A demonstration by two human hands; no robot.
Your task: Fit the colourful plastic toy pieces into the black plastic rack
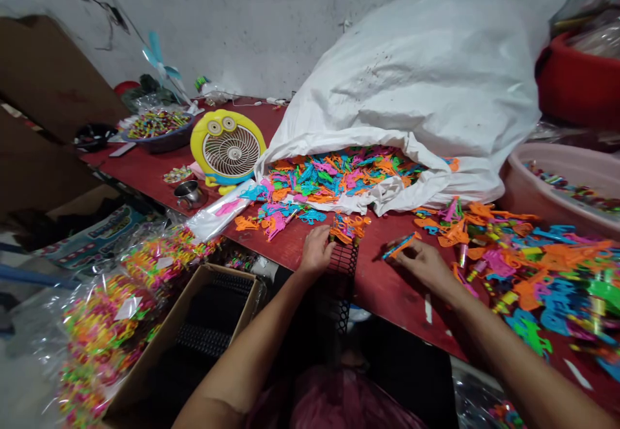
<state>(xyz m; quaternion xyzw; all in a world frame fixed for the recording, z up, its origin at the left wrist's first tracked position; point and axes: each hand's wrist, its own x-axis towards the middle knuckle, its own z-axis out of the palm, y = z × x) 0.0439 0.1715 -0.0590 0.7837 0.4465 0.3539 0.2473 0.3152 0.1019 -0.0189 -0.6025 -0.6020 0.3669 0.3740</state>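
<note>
Right grip point(420, 264) clenched on flat moulded blue-orange plastic strip point(401, 245), held over desk point(387, 293) near front edge; long axis slants low-left to high-right. Left grip point(316, 251) curled beside black plastic mesh point(345, 267), below orange plastic pile point(349, 227); hold there: cannot tell.

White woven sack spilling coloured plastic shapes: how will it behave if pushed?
The white woven sack looks floppy, its mouth slumped. Probably light for its bulk if only plastic shapes fill it; pushing may spill more.
</note>
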